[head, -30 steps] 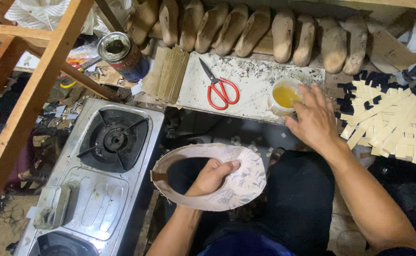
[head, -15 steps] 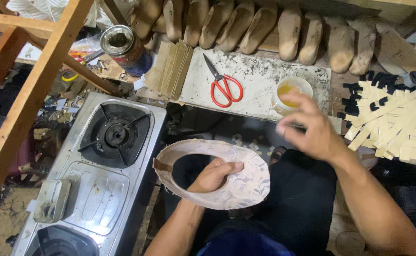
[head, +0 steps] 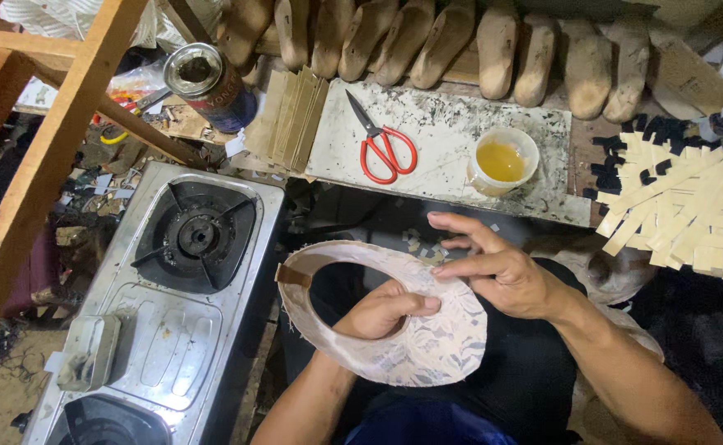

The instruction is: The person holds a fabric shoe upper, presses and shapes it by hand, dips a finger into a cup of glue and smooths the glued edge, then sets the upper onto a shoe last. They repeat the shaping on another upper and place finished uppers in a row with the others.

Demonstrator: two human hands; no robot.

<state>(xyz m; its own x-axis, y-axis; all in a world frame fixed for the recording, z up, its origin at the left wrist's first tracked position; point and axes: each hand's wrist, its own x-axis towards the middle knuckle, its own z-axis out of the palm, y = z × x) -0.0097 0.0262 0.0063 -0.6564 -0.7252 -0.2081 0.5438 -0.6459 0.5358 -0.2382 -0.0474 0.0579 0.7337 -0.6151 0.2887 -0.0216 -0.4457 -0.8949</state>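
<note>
Soft, even light from above falls on my work slab (head: 452, 132), bright at its far edge. Glare glints off the stove (head: 155, 330) beside my knee. Deep shadow pools beneath the slab; my hands are sharp, frame corners slightly stretched.

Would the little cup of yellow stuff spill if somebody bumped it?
Probably. The cup is open on top and holds yellow liquid, so a bump could slosh it out. It looks like thin plastic, likely light, so it might slide or tip easily.
</note>
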